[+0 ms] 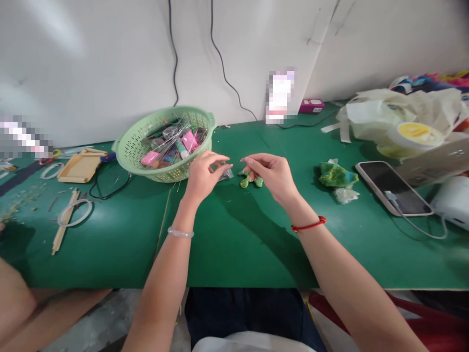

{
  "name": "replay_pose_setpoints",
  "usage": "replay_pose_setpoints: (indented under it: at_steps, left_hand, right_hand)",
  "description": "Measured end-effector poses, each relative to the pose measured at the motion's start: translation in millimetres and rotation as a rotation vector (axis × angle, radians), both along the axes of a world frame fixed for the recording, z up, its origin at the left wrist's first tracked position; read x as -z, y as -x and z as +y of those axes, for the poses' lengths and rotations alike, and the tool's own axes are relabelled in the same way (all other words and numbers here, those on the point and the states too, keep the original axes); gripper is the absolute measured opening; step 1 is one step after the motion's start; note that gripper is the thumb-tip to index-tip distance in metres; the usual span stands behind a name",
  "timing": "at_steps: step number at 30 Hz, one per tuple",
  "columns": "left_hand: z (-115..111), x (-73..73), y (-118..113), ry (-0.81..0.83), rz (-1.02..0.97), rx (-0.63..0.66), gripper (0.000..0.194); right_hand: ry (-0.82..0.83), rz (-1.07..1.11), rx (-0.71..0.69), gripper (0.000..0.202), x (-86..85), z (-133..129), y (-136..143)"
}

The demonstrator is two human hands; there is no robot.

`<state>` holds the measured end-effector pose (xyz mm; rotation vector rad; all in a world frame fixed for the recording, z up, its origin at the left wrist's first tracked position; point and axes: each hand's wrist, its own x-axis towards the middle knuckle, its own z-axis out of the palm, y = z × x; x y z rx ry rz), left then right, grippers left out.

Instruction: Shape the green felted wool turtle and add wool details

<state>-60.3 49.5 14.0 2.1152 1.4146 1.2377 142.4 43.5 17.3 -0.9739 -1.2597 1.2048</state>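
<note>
My left hand (pixel 205 175) is held above the table, its thumb and forefinger curved with a small gap between the tips and nothing visible in them. Just beneath those fingertips lies a small clear plastic packet (pixel 226 174). Facing it, my right hand (pixel 273 175) is closed in a pinch; whatever it may hold is too small to make out. Directly under the right fingertips is a small green plush-looking piece with rounded ends (pixel 245 183), partly hidden by the fingers. Farther right, a crumpled green and yellow fuzzy piece (pixel 336 175) rests beside some crumpled clear plastic (pixel 346 195).
A green basket (pixel 161 176) with pink packets and long needles stands behind my left hand. At left are a wooden tray (pixel 81 166), sticks (pixel 66 222) and a white ring (pixel 75 213). A phone (pixel 395 188) with its cable lies right, before plastic bags (pixel 381 115). Another person's limb (pixel 22 303) shows at lower left.
</note>
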Motion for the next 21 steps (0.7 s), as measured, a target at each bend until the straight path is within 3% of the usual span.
replay_pose_setpoints:
  at_steps: [3,8,14,21]
  left_hand:
    - [-1.0,-1.2,-5.6,0.039,-0.141,0.158,0.028]
    - [-4.0,0.8,-13.5,0.059,-0.29,0.302,0.022]
    - [-4.1,5.5,-21.1,0.133,-0.458,0.253,0.018]
    - [-5.9,5.4,-29.9,-0.098,-0.429,0.15,0.011]
  right_hand:
    - [0.05,0.048,-0.067,0.043,2.1,0.9,1.5]
    - [0.152,0.122,-0.218,0.049,1.0,-1.9,4.9]
    - [0.141,0.167,-0.307,0.047,0.1,-6.0,7.0]
    - [0.089,0.193,-0.333,0.049,0.1,-6.0,9.2]
